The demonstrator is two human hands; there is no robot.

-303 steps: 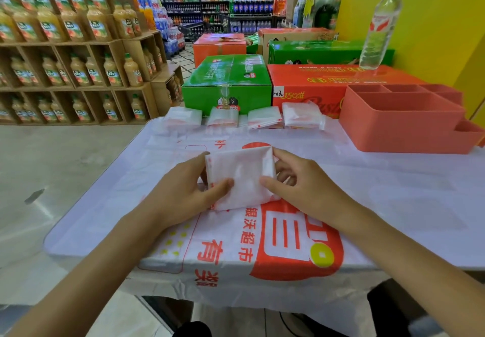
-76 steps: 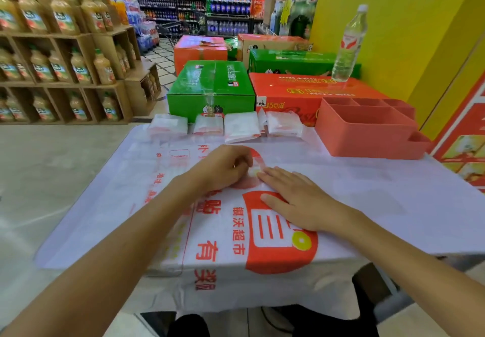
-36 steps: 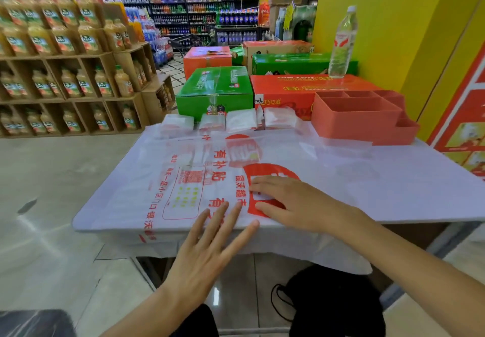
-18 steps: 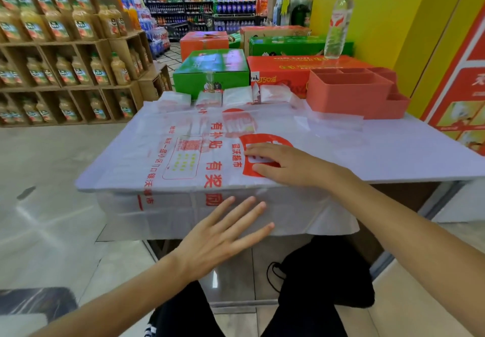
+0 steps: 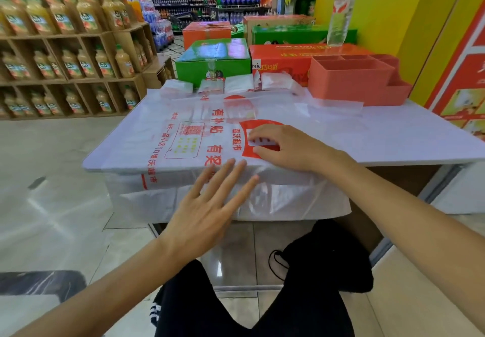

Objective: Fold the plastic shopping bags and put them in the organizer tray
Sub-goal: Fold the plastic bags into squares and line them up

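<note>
A large white plastic shopping bag [image 5: 199,126] with red print lies flat on the table, and its lower part hangs over the near edge. My right hand [image 5: 286,145] presses flat on the bag's red logo. With straight spread fingers, my left hand [image 5: 207,205] reaches the bag where it bends over the table edge. Several folded bags [image 5: 237,84] sit in a row at the table's far edge. The coral organizer tray [image 5: 357,79] stands at the far right, and no bags show inside it.
Behind the white table [image 5: 393,137] are green and orange cartons [image 5: 212,59], and a clear water bottle [image 5: 341,11] stands on one. Shelves of juice bottles [image 5: 65,48] line the left. A yellow wall is at the right. My legs are below the table.
The small folded bag that both hands held has left them. Both hands went flat onto the big bag. My left hand dropped below the table edge, then rose back to the overhang.
</note>
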